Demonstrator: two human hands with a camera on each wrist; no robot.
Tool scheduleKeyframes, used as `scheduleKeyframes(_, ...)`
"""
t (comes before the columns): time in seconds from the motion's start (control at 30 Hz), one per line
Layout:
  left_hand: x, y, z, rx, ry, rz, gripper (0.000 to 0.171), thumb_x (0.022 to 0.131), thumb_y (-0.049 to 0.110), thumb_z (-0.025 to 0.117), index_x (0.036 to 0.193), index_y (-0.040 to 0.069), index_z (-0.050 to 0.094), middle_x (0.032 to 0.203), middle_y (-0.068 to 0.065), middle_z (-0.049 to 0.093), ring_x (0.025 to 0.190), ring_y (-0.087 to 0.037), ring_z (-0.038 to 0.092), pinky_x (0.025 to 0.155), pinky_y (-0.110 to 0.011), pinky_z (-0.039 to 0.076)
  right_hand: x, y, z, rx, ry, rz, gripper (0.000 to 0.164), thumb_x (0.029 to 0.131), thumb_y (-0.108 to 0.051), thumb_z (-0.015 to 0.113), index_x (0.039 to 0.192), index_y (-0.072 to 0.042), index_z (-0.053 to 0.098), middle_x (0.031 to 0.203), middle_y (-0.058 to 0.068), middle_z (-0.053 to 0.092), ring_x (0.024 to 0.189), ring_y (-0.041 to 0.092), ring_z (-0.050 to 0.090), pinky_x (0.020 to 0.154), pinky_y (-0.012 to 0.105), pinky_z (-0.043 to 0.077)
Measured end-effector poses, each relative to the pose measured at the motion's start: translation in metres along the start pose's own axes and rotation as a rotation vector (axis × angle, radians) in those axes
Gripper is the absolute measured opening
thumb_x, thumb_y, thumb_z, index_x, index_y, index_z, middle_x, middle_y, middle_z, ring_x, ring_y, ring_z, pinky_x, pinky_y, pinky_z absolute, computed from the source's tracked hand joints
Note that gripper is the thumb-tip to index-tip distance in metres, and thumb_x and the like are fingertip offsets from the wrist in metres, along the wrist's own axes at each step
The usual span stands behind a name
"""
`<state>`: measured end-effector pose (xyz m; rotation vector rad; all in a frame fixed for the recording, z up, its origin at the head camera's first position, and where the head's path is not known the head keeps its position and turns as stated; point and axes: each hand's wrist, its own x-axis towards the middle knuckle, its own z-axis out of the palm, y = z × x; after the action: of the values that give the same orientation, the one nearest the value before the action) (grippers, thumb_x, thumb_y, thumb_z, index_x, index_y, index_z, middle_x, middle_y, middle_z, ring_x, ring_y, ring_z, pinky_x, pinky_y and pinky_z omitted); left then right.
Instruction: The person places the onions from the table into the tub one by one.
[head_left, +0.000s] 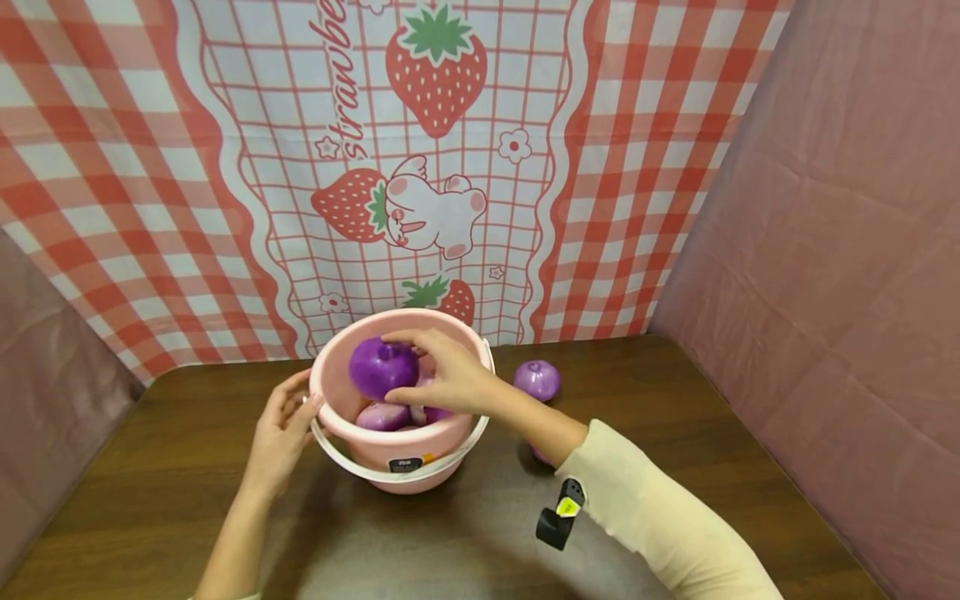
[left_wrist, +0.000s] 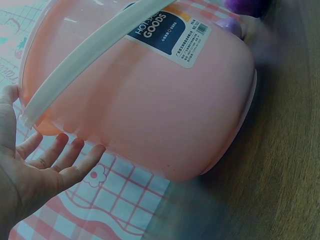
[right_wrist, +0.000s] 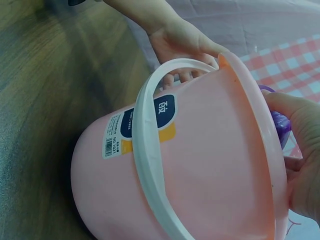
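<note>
A pink bucket [head_left: 360, 429] with a white handle [left_wrist: 95, 55] stands on the wooden table. My left hand [head_left: 277, 429] is at its left side, thumb against the rim and the other fingers fairly straight along the outer wall, as the left wrist view shows [left_wrist: 37, 172]. Over the bucket's mouth, my right hand [head_left: 450, 375] holds a glossy, deep purple onion-like ball [head_left: 378, 371] between thumb and fingers. Paler purple onion-like pieces [head_left: 382, 417] lie beneath it inside. In the right wrist view, the rim hides most of the held ball [right_wrist: 281, 129].
A light purple round piece [head_left: 537, 380] sits on the table right of the bucket. Another purple one [head_left: 538, 454] is mostly hidden by my right forearm. Behind the table hangs a strawberry-print cloth [head_left: 615, 167]; a pink cloth [head_left: 825, 250] hangs at the right.
</note>
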<state>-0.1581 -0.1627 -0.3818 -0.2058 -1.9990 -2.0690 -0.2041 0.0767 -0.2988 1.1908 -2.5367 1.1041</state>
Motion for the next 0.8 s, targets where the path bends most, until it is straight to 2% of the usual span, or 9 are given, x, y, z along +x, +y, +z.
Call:
scheduleKeyframes(0.17, 0.0, 0.0, 0.0, 0.002, 0.0, 0.002, 0.033, 0.096, 0.008, 0.049, 0.127, 0.019, 0.046, 0.095, 0.013, 0.059, 0.081, 0.002, 0.06, 0.066, -0.02, 0.054, 0.003, 0.0, 0.002, -0.017, -0.01, 0.002, 0.066, 0.072, -0.026, 0.081, 0.129, -0.011, 0.051, 0.125, 0.005, 0.057, 0.113, 0.016, 0.053, 0.097, 0.028, 0.044)
scheduleKeyframes(0.43, 0.0, -0.001, 0.0, -0.011, 0.0, 0.0, 0.033, 0.096, 0.008, 0.049, 0.126, 0.021, 0.046, 0.095, 0.013, 0.059, 0.081, 0.001, 0.06, 0.066, -0.02, 0.055, 0.008, 0.001, 0.006, -0.087, -0.05, -0.002, 0.067, 0.072, -0.029, 0.081, 0.129, -0.012, 0.052, 0.124, 0.003, 0.058, 0.111, 0.016, 0.053, 0.098, 0.029, 0.043)
scheduleKeyframes(0.8, 0.0, -0.001, 0.0, -0.021, -0.001, 0.003, 0.032, 0.096, 0.008, 0.049, 0.125, 0.021, 0.046, 0.096, 0.014, 0.059, 0.082, 0.001, 0.06, 0.066, -0.02, 0.055, 0.015, -0.001, 0.009, -0.123, -0.168, 0.061, 0.065, 0.072, -0.031, 0.08, 0.13, -0.017, 0.052, 0.128, -0.002, 0.057, 0.12, 0.014, 0.05, 0.104, 0.028, 0.038)
